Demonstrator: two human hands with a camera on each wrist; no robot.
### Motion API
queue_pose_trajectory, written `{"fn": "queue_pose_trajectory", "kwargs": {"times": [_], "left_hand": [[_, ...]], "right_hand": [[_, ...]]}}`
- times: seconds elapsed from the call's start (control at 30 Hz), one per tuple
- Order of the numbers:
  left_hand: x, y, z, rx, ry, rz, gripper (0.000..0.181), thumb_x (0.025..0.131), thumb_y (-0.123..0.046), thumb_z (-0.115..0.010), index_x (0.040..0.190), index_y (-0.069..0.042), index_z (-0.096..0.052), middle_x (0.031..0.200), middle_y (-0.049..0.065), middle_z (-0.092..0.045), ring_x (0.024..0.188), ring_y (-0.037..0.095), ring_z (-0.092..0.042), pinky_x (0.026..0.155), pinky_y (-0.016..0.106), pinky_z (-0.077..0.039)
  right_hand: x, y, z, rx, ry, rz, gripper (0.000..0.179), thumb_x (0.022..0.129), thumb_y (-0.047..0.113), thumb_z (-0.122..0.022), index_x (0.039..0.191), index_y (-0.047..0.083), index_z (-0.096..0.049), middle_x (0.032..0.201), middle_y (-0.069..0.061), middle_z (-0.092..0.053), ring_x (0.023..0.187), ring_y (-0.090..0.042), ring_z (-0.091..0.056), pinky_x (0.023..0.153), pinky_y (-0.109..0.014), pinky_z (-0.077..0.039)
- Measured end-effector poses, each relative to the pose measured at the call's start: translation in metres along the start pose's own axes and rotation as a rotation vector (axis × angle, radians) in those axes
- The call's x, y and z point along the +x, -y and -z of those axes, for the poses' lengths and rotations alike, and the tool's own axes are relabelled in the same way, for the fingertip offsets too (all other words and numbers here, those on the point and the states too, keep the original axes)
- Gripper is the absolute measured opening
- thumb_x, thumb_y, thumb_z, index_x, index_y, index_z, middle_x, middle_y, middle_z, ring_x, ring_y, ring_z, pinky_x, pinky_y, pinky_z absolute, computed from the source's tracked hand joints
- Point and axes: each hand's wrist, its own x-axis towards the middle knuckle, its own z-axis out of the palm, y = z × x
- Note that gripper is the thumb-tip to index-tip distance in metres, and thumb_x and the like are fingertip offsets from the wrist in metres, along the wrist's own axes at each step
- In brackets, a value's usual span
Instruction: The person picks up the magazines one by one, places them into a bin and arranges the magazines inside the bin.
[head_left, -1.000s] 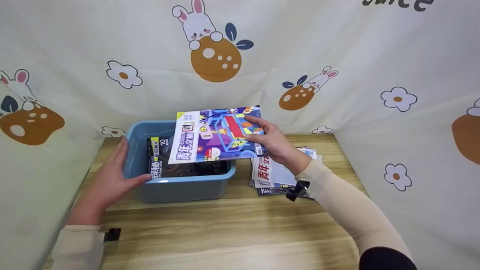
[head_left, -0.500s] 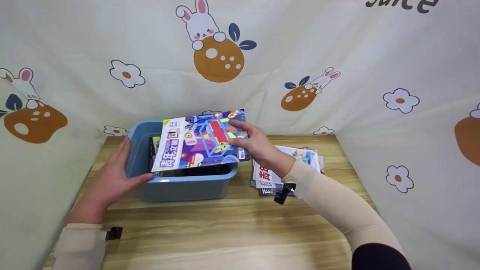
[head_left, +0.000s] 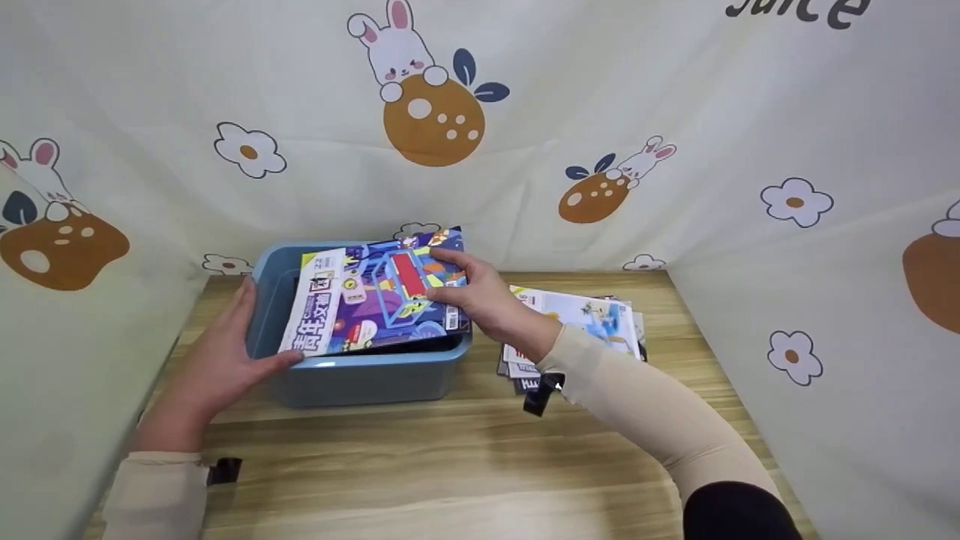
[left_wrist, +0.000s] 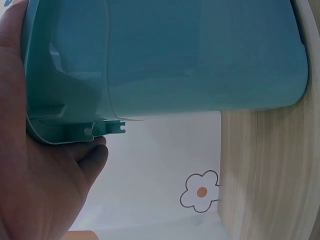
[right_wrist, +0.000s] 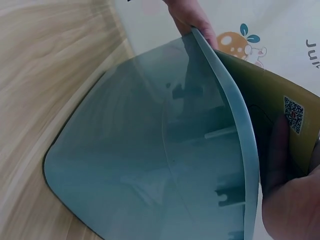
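Note:
My left hand (head_left: 217,364) holds the left end of a blue plastic bin (head_left: 367,382), thumb over the front rim, fingers along the side. In the left wrist view, that hand (left_wrist: 35,155) wraps the rim of the bin (left_wrist: 190,55). At the bin's opening, my right hand (head_left: 491,300) grips a colourful magazine (head_left: 360,289) by its right edge. The magazine lies slanted, covering most of the bin's contents. From the right wrist, its yellowish underside (right_wrist: 265,87) shows above the bin wall (right_wrist: 150,145), with fingers of the right hand (right_wrist: 292,205) beneath it.
A stack of magazines (head_left: 577,322) lies right of the bin, partly behind the right forearm. Everything stands on a wood-grain table (head_left: 405,480). Cloth printed with rabbits and flowers (head_left: 300,75) hangs around the back and sides.
My right hand has carried the magazine left and down into the bin's opening, covering the dark magazine inside. More of the stack at right shows. The left hand stays on the bin.

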Motion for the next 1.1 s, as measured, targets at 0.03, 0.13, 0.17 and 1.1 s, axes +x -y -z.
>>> {"fn": "queue_pose_trajectory", "kwargs": {"times": [0.03,0.13,0.17,1.1], "left_hand": [[0.001,0.000,-0.001,0.001,0.001,0.001,0.140,0.089,-0.070,-0.084,0.177,-0.016,0.010,0.184,0.020,0.005,0.163,0.061,-0.010,0.115,0.089,-0.023],[0.003,0.000,-0.001,0.010,0.006,0.008,0.141,0.088,-0.072,-0.083,0.177,-0.016,0.010,0.184,0.020,0.005,0.163,0.061,-0.010,0.115,0.089,-0.024],[0.003,-0.001,-0.001,0.011,0.007,0.010,0.141,0.088,-0.072,-0.083,0.177,-0.016,0.010,0.184,0.020,0.005,0.163,0.061,-0.010,0.115,0.089,-0.024],[0.001,-0.001,-0.001,0.001,0.001,0.013,0.139,0.088,-0.070,-0.084,0.178,-0.018,0.009,0.184,0.021,0.003,0.163,0.062,-0.011,0.112,0.090,-0.025]], "right_hand": [[0.001,0.000,-0.001,-0.005,-0.003,0.001,0.072,0.095,0.007,-0.087,0.161,0.020,-0.060,0.164,-0.012,-0.048,0.140,-0.029,-0.055,0.112,-0.037,-0.055],[0.003,-0.001,-0.006,-0.017,-0.008,-0.002,0.072,0.095,0.007,-0.086,0.161,0.019,-0.060,0.163,-0.013,-0.049,0.139,-0.030,-0.056,0.112,-0.037,-0.056],[0.003,-0.001,-0.008,-0.023,-0.008,0.002,0.073,0.095,0.007,-0.086,0.161,0.019,-0.059,0.162,-0.013,-0.049,0.138,-0.029,-0.057,0.111,-0.037,-0.056],[0.008,0.002,-0.042,-0.138,0.008,-0.002,0.077,0.096,0.014,-0.087,0.165,0.020,-0.052,0.143,-0.012,-0.060,0.116,-0.025,-0.071,0.095,-0.035,-0.064]]}}
